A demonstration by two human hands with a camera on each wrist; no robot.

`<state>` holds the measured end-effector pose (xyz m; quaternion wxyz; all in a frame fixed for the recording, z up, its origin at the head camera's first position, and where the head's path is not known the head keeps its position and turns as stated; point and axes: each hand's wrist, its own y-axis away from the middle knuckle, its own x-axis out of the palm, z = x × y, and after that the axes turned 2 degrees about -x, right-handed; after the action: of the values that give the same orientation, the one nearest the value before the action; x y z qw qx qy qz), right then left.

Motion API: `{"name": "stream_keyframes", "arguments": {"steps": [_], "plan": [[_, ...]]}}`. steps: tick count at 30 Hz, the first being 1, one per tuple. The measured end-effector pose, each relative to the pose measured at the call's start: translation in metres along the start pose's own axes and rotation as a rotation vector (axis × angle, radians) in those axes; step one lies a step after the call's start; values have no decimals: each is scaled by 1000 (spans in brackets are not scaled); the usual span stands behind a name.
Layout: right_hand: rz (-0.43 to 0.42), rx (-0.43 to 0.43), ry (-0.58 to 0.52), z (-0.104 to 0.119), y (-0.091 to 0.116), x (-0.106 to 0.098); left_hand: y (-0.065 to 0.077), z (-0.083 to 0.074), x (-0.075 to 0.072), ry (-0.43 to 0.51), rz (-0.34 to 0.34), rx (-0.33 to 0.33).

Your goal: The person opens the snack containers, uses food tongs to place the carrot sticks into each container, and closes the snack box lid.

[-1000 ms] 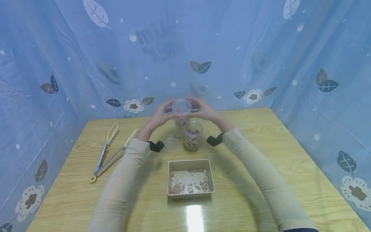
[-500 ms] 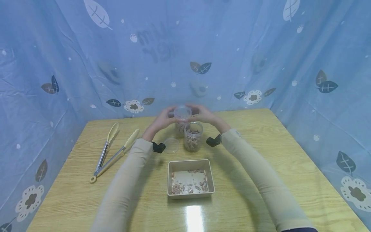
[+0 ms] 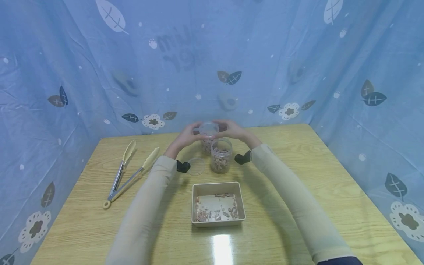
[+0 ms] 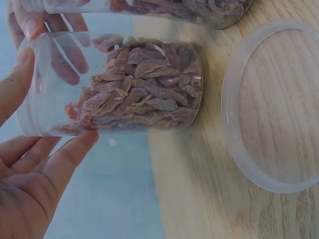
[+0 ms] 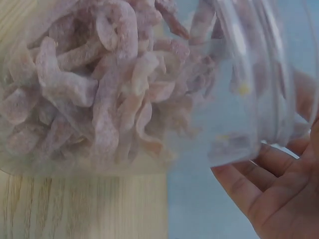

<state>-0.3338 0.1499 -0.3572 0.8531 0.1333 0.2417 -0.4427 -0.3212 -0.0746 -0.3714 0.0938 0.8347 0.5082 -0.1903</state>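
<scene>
Both hands are at the far jar, a clear plastic jar (image 3: 207, 146) partly filled with brownish dried strips. My left hand (image 3: 187, 139) curls round its upper end from the left, and the left wrist view shows fingers on the jar (image 4: 144, 89) near its rim. From the other side my right hand (image 3: 233, 131) holds the same upper end. Whether a lid sits on it, I cannot tell. A second jar (image 3: 221, 162), uncovered and holding similar strips, stands in front and partly hides the far one. In the right wrist view this front jar (image 5: 94, 99) covers much of the right hand's grip.
A clear round lid (image 3: 196, 166) lies left of the front jar. Nearer sits a beige rectangular tray (image 3: 218, 223) with scattered strips and bits. Tongs (image 3: 116, 180) lie spread at the left. A blue curtain (image 3: 212, 66) hangs behind the wooden table (image 3: 281, 165).
Both hands have come down slightly with the far jar, mostly in the first half second. Since then they have barely moved. The front jar, lid, tray and tongs stay in place.
</scene>
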Motion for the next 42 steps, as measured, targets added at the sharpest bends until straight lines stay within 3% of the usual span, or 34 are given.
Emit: {"name": "stream_keyframes", "arguments": {"steps": [9,15,22,29,34,38,42], "plan": [[24,32,-20,-5,-1,-1,12,-19,-1,16,17,-27],[2,41,-53,-9,1,1,8,-11,-1,44,-3,-49],[-6,-14,-122,-13,8,5,3,8,-1,32,-49,-51],[-52,-30,-121,-21,17,10,15,15,-1,33,-63,-78],[-71,-60,-202,-30,25,12,24,19,-1,23,-64,-77],[-87,-102,-291,-37,35,13,34,20,0,-36,-72,-54],[-105,-124,-291,-43,46,17,45,19,1,-125,-72,-45]]}}
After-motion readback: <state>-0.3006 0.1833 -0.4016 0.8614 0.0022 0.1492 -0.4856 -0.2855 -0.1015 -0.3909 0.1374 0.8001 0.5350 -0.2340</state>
